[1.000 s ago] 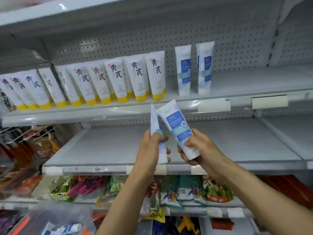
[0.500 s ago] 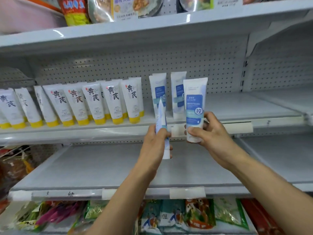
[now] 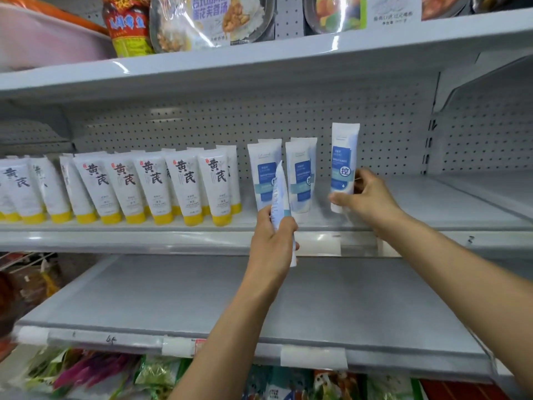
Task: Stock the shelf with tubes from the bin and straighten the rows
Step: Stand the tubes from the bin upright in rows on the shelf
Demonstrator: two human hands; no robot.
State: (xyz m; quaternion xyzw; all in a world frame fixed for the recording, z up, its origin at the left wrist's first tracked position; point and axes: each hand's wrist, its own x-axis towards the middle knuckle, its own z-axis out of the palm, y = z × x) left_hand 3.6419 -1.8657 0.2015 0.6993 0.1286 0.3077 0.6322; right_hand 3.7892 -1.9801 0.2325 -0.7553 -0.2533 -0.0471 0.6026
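Right hand (image 3: 372, 199) clamps a blue tube (image 3: 344, 166) upright beside the standing blue tubes (image 3: 301, 171); left hand (image 3: 272, 243) grips a second tube (image 3: 280, 194) before them — yellow-capped tubes (image 3: 184, 186) fill the shelf (image 3: 438, 203) leftward.

Your shelf (image 3: 432, 203) has the long tube row (image 3: 153, 189) on the left, with two short rows (image 3: 301, 168) just right of it. Your right hand (image 3: 372, 197) holds the right-hand tube (image 3: 344, 157) upright, just right of those. Your left hand (image 3: 272, 241) holds the left-hand tube (image 3: 279, 192) in front of them. Food packs (image 3: 202, 21) sit on the shelf above.
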